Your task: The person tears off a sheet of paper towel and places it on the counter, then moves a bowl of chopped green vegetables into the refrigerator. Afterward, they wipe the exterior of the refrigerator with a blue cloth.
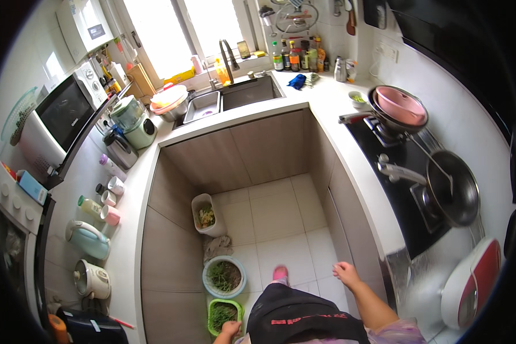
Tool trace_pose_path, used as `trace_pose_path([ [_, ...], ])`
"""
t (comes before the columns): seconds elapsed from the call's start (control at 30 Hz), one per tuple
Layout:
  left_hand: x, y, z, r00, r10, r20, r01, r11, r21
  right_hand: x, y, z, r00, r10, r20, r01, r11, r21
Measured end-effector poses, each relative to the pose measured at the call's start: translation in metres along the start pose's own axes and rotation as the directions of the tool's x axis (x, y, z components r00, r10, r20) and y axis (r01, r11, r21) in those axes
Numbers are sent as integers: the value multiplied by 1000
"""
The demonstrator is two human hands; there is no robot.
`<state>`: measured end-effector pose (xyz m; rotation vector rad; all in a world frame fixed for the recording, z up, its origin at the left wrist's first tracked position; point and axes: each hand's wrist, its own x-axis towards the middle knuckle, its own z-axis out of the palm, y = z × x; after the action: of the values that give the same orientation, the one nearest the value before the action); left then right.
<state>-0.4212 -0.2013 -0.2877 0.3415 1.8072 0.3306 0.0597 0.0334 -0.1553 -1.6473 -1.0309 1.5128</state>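
Note:
My right hand [347,274] hangs above the tiled floor [279,253], near the right-hand cabinet front. Its fingers are loosely bent and nothing shows in them. Low in the view is my left hand [231,329], partly hidden, with its fingers curled. It appears over the edge of a green square planter [225,316] of small plants; I cannot tell whether it touches it. Beyond that stands a round, pale blue pot [224,277] with greenery. One pink shoe [280,272] shows ahead of my black apron [301,316].
Ahead is a sink [253,92] with a dark faucet [228,60]. A wok [453,189] and a pink basin [400,105] in another pan stand on the right-hand cooktop [391,185]. A bin [208,215] of scraps stands by the left cabinets. An electric kettle [88,238] sits on the left counter.

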Motion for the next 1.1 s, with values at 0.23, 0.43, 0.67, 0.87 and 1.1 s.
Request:
trace_pose_path([
  [0.23,83,89,4,972,-229,-52,219,963,-156,178,-151,92,981,-85,175,73,994,76],
  [0.43,111,399,-52,966,248,-74,-258,944,-207,306,-269,141,978,-116,172,92,986,141],
  [0.67,128,683,-47,842,512,-172,-538,769,-344,435,-375,164,979,-181,93,155,959,236],
  [0.87,127,836,-10,669,720,-185,-729,585,-355,557,-482,152,963,-270,11,252,913,319],
  [1.1,155,984,-21,317,769,-555,-885,450,118,739,-561,66,833,-460,-306,525,831,181],
])
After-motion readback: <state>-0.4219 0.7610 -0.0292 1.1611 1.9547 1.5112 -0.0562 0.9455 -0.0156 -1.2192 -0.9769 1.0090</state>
